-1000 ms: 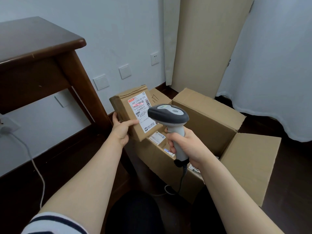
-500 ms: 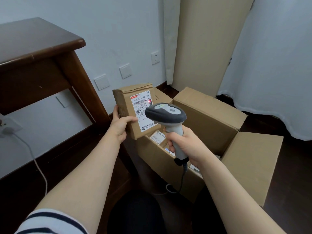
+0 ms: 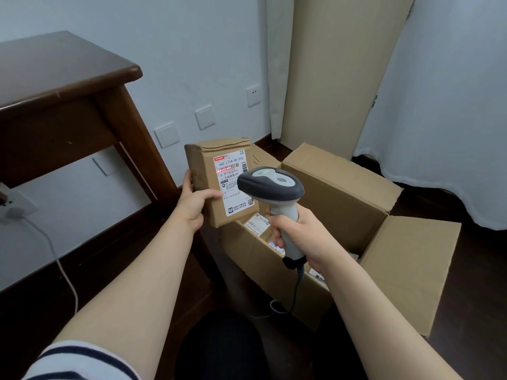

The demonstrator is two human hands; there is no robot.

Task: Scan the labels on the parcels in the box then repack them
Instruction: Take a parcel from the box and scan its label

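My left hand (image 3: 193, 204) grips a small brown cardboard parcel (image 3: 208, 160) by its left edge and holds it upright above the open box. A white shipping label (image 3: 233, 185) faces me, and a red scan line lies across its barcode. My right hand (image 3: 299, 237) is wrapped around the handle of a grey and white barcode scanner (image 3: 270, 185), whose head points at the label from just to its right. The big open cardboard box (image 3: 343, 198) stands on the floor below, with more labelled parcels (image 3: 256, 224) partly hidden inside.
A dark wooden table (image 3: 68, 86) stands at the left, its leg close to the parcel. A tall cardboard sheet (image 3: 337, 72) leans on the wall behind the box, beside white curtains (image 3: 452, 105). The scanner's cable (image 3: 297, 292) hangs down; a white cord (image 3: 63, 270) trails at left.
The parcel has been tilted more upright and shifted slightly right. The red scan line, off half a second ago, lies on the barcode again. The scanner has barely moved.
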